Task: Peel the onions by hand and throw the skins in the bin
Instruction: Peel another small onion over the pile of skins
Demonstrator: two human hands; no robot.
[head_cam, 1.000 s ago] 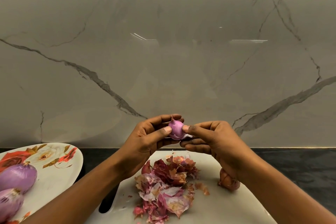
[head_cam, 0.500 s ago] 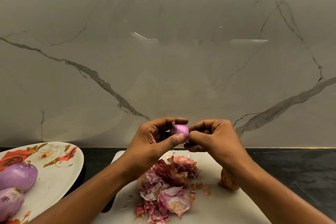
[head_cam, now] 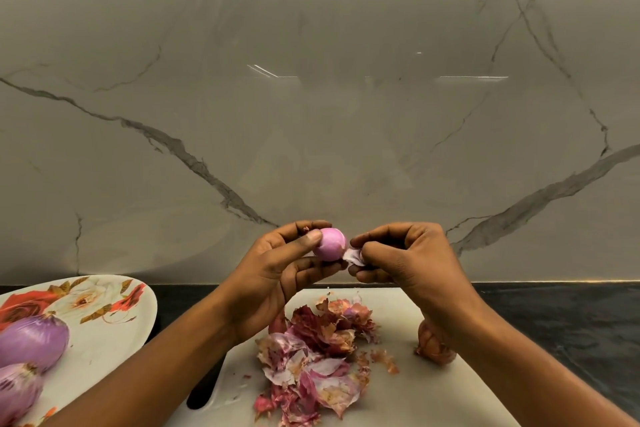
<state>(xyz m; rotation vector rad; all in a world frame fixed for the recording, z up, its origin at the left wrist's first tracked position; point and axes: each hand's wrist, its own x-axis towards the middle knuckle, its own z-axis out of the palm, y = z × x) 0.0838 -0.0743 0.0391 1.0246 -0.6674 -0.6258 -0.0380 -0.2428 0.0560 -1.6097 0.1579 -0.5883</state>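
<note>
While the small onion (head_cam: 332,243) is held at lower centre of the frame, enclosed by the curled thumb and fingers of the left hand (head_cam: 277,274), a pale strip of skin (head_cam: 353,256) at its right end is pinched in the grip of the right hand (head_cam: 408,260). The step in hand is judged to be the stripping of the last skin from this onion, which already looks smooth and pink. For the next move a pull away to the right is called for, with the onion firmly gripped, and the strip is then to be dropped on the pile of skins (head_cam: 318,350) lying on the cutting board (head_cam: 433,392) below. Whether the strip is attached or torn free cannot be told. An unpeeled onion (head_cam: 434,345) at lower right is half hidden behind the right forearm. Two peeled onions (head_cam: 33,341) on the flowered plate (head_cam: 114,322) are cut off by the left edge. No bin is seen.
</note>
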